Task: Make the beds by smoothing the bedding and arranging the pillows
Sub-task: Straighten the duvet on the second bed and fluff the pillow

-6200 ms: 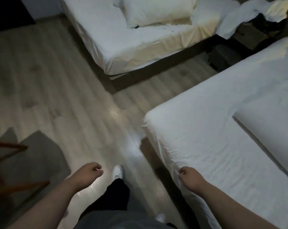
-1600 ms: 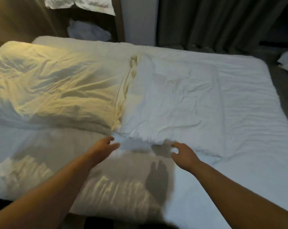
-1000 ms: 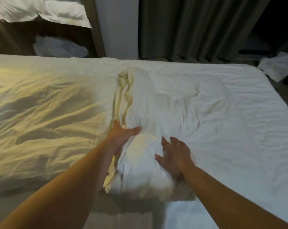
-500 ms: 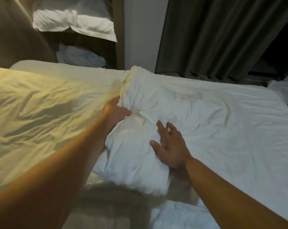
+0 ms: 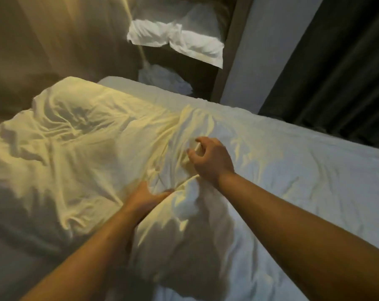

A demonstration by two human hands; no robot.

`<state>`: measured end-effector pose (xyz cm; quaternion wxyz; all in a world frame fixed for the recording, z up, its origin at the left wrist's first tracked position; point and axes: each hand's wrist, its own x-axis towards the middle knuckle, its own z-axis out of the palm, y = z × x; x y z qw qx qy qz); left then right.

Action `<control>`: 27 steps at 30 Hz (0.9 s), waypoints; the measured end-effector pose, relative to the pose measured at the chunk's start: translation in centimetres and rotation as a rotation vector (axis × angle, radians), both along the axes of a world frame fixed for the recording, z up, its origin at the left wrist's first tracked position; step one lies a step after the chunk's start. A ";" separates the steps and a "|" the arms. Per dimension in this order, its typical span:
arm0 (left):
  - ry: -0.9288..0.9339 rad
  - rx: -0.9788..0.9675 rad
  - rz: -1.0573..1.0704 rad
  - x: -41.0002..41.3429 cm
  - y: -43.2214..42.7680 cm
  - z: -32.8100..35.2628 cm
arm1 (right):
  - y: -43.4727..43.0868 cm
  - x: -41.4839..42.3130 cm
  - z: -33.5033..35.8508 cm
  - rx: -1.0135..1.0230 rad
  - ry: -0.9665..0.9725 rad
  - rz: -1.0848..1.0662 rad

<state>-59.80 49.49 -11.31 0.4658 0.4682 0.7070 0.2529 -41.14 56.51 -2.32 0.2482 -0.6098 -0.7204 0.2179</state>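
- Pillow [image 5: 184, 227], white and heavily creased: lies on the bed [image 5: 314, 181] between the two forearms, near end towards the camera, far end running up under both hands.
- Left hand [image 5: 148, 195]: grips the pillow's left edge, fingers buried out of sight in the fold, thumb hooked over the top of the fabric.
- Right hand [image 5: 210, 158]: just beyond and to the right of the left-hand grip, over the pillow's far end. Fingers curled, tips close to the thumb. Pale sliver between them, but cannot tell whether cloth is pinched there or only touched.
- Second pillow [image 5: 75, 144]: left of the left-hand grip, touching the held pillow along the fold. Rumpled, lit yellow, with deep shadowed creases near its far end.
- Right of the right hand: wrinkled white cover spreading over the rest of the bed, out to the frame edge.
- Beyond both hands, past the bed's far edge: crumpled white cloth [image 5: 164, 80] low in a dark recess, and above it white linen [image 5: 177, 40] hanging over the edge of a shelf.
- Far left of the grip: brown panel [image 5: 54, 40], blurred.
- Far right of the grip: pale wall [image 5: 260, 51], then dark curtain [image 5: 336, 72] in long vertical folds.
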 end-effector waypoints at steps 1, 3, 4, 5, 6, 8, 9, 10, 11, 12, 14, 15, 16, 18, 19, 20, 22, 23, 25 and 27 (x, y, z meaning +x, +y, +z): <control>0.045 0.002 0.002 0.1 -0.1 -0.7 | 1.8 -2.4 0.2 -0.059 -0.093 0.034; 0.136 0.040 -0.072 0.2 -0.3 -1.3 | 5.0 -7.2 -1.2 -0.276 -0.280 0.043; 0.157 0.063 -0.105 0.1 -0.5 -1.4 | 6.2 -8.8 -2.4 -0.375 -0.306 0.009; 0.136 0.083 -0.119 -0.2 -0.6 -1.6 | 7.2 -9.9 -3.9 -0.454 -0.302 -0.046; 0.066 0.086 -0.109 -0.6 -0.7 -1.5 | 7.9 -10.2 -5.5 -0.513 -0.294 -0.100; -0.083 0.098 -0.131 -1.5 -1.3 -2.0 | 8.0 -9.9 -7.8 -0.600 -0.381 -0.181; -0.136 0.101 -0.154 -1.9 -1.6 -2.3 | 7.5 -9.5 -8.7 -0.595 -0.456 -0.213; -0.172 0.090 -0.171 -2.2 -1.7 -2.9 | 7.0 -9.1 -9.5 -0.555 -0.498 -0.243; -0.184 0.085 -0.183 -2.4 -1.7 -3.5 | 6.4 -8.7 -10.2 -0.497 -0.481 -0.278; -0.164 0.070 -0.189 -2.5 -1.6 -4.4 | 6.1 -8.2 -11.0 -0.450 -0.414 -0.315; -0.055 0.053 -0.212 -2.5 -1.5 -5.6 | 5.4 -7.2 -11.8 -0.422 -0.220 -0.380; 0.019 0.047 -0.234 -2.3 -1.5 -6.2 | 5.2 -6.6 -11.8 -0.429 -0.122 -0.409; 0.080 0.051 -0.243 -2.1 -1.7 -6.5 | 5.0 -5.9 -11.7 -0.439 -0.026 -0.424; 0.131 0.079 -0.216 -1.7 -2.2 -7.0 | 4.8 -4.7 -11.4 -0.467 0.112 -0.422; 0.141 0.096 -0.209 -1.5 -2.5 -7.0 | 4.7 -4.4 -11.2 -0.491 0.153 -0.414; 0.157 0.105 -0.207 -1.2 -2.8 -7.2 | 4.7 -4.2 -11.1 -0.525 0.181 -0.404; 0.222 0.112 -0.224 -0.7 -3.3 -7.2 | 4.9 -4.5 -10.8 -0.568 0.174 -0.390; 0.248 0.107 -0.230 -0.5 -3.5 -7.1 | 5.1 -4.8 -10.8 -0.582 0.137 -0.387; 0.285 0.119 -0.221 0.0 -4.1 -7.0 | 5.6 -5.7 -10.9 -0.605 -0.010 -0.369; 0.376 0.177 -0.214 0.5 -4.9 -6.9 | 6.0 -6.6 -11.4 -0.603 -0.114 -0.355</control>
